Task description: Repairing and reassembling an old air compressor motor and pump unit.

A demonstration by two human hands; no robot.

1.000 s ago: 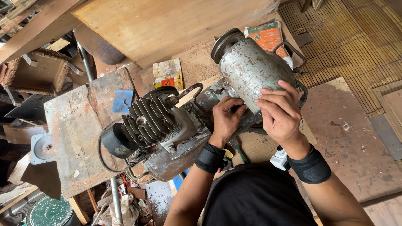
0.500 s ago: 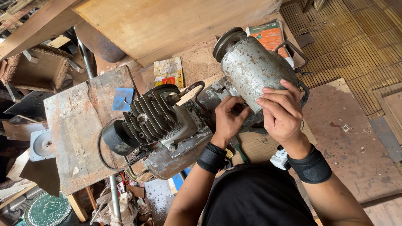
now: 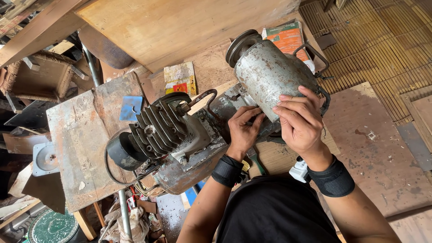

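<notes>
From my end, head cam looking straight down. Right hand lies flat on the lower flank of the grey motor drum, fingers spread & pressed to the rusty shell, not wrapped round it — so open palm, touching, nothing gripped. Left hand sits just under the drum where it meets the mount plate; fingers curled in toward the gap betw drum & plate. Can't tell if they pinch anything, fingertips are hidden by the drum edge. Black wrist bands on both arms.

Drum lies tilted on the bench, pulley end pointing up-left in the pic, wire handle on its far side. Just left of it, touching the same plate, the finned cylinder head w/ black round cap at its lower-left end.

Vs 0.5 s ago: little change. Right hand still on the same patch of shell, fingers maybe a bit flatter. Left hand's fingers have tucked slightly deeper under the drum. Drum, cylinder & plate haven't shifted; view moved a touch only.

Around: worn wood board under the cylinder, blue scrap on it, orange-green booklet behind the drum, small coloured card near the centre top.
</notes>
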